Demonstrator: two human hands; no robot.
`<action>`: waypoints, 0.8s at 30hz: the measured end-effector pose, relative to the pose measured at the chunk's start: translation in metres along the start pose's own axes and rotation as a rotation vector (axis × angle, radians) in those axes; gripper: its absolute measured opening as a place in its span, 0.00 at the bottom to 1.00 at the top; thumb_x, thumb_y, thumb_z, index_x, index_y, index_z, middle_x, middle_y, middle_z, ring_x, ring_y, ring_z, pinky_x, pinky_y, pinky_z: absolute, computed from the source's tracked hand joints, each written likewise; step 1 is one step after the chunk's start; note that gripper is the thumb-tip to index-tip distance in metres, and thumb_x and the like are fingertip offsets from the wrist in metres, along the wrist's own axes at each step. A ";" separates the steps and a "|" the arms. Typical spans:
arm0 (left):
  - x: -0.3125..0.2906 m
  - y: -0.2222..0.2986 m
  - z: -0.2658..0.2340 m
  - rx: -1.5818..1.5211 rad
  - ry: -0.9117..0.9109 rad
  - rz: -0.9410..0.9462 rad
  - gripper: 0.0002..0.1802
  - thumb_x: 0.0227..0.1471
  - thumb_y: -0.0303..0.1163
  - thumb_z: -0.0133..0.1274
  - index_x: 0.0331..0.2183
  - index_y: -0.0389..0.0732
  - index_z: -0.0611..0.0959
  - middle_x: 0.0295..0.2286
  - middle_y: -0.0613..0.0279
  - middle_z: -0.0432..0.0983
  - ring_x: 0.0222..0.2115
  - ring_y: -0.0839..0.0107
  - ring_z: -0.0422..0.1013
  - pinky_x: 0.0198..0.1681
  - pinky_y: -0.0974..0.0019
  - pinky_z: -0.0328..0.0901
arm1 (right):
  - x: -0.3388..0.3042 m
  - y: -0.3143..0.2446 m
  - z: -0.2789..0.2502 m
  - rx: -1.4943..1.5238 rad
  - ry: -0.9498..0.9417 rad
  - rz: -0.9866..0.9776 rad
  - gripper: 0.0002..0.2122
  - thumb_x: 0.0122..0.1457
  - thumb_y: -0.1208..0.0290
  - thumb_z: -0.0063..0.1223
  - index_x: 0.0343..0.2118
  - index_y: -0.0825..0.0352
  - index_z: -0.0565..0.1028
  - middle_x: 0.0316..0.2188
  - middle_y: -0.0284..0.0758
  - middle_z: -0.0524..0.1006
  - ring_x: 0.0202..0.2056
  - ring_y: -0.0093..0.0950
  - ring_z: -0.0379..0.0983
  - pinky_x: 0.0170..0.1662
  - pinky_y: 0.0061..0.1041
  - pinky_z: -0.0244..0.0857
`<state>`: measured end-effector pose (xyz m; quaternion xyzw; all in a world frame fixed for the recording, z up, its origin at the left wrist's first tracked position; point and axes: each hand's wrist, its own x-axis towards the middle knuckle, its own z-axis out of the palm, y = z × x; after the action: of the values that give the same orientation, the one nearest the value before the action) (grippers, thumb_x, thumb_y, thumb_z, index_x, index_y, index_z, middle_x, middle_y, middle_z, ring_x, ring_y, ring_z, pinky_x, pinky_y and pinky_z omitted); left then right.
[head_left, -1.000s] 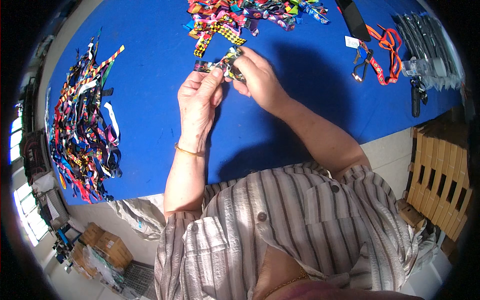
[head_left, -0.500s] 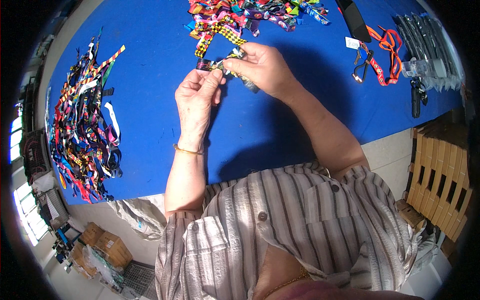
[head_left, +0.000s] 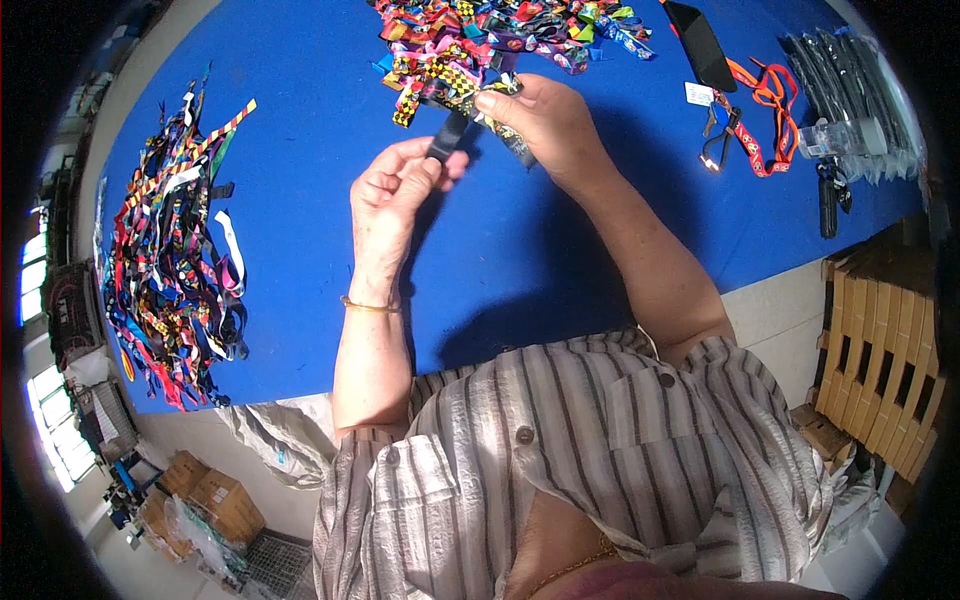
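Reference direction: 12 o'clock is straight ahead of my chest, across the blue cloth-covered table [head_left: 310, 250].

At 10 o'clock, a long heap of multicoloured, narrow fabric straps [head_left: 175, 245] lies along the table's left side, apart from my hands.

Between 11 and 12 o'clock, my left hand [head_left: 388, 190] pinches a plain black, flat strip [head_left: 449, 134] between thumb and fingertips. Beyond it, toward 12, my right hand [head_left: 552, 125] presses a dark, yellow-patterned fabric ribbon [head_left: 516, 147] between thumb and forefinger; its loose end hangs below. The ribbon is held just short of the far pile. I cannot tell whether strip and ribbon are one piece.

Change: half a second ago my hands were close together over the bunched ribbon. Now the left is drawn back and lower, exposing the black length between the two grips. In my judgement, the work is being spread out for handling.

At 1 o'clock, a red-and-orange printed lanyard [head_left: 747, 142] lies well apart. Farthest, near 12, is a tangled pile of bright, printed ribbons [head_left: 535, 40].
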<state>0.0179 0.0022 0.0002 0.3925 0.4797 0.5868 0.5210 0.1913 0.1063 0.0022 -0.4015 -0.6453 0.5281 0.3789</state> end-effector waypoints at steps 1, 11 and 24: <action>0.002 0.001 -0.005 -0.001 -0.001 0.001 0.13 0.56 0.24 0.52 0.44 0.30 0.78 0.34 0.55 0.80 0.31 0.76 0.74 0.38 0.73 0.68 | 0.001 0.003 0.000 0.052 -0.029 -0.028 0.12 0.57 0.62 0.57 0.27 0.68 0.77 0.18 0.26 0.75 0.22 0.13 0.65 0.25 0.21 0.58; 0.002 -0.006 -0.001 0.094 0.116 0.054 0.10 0.52 0.25 0.60 0.38 0.37 0.82 0.33 0.66 0.79 0.33 0.81 0.72 0.40 0.76 0.66 | -0.008 0.007 0.017 0.427 -0.278 0.059 0.07 0.60 0.77 0.54 0.40 0.73 0.75 0.33 0.32 0.79 0.34 0.16 0.73 0.39 0.17 0.69; 0.006 -0.003 -0.005 -0.230 0.105 0.002 0.06 0.60 0.28 0.49 0.36 0.35 0.75 0.31 0.53 0.79 0.17 0.75 0.70 0.20 0.75 0.64 | -0.014 0.003 0.016 0.334 -0.421 0.161 0.10 0.58 0.75 0.57 0.40 0.69 0.69 0.27 0.32 0.77 0.25 0.18 0.71 0.27 0.18 0.65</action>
<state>0.0126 0.0074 -0.0042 0.2992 0.4355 0.6582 0.5363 0.1824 0.0880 -0.0040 -0.2650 -0.5799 0.7274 0.2539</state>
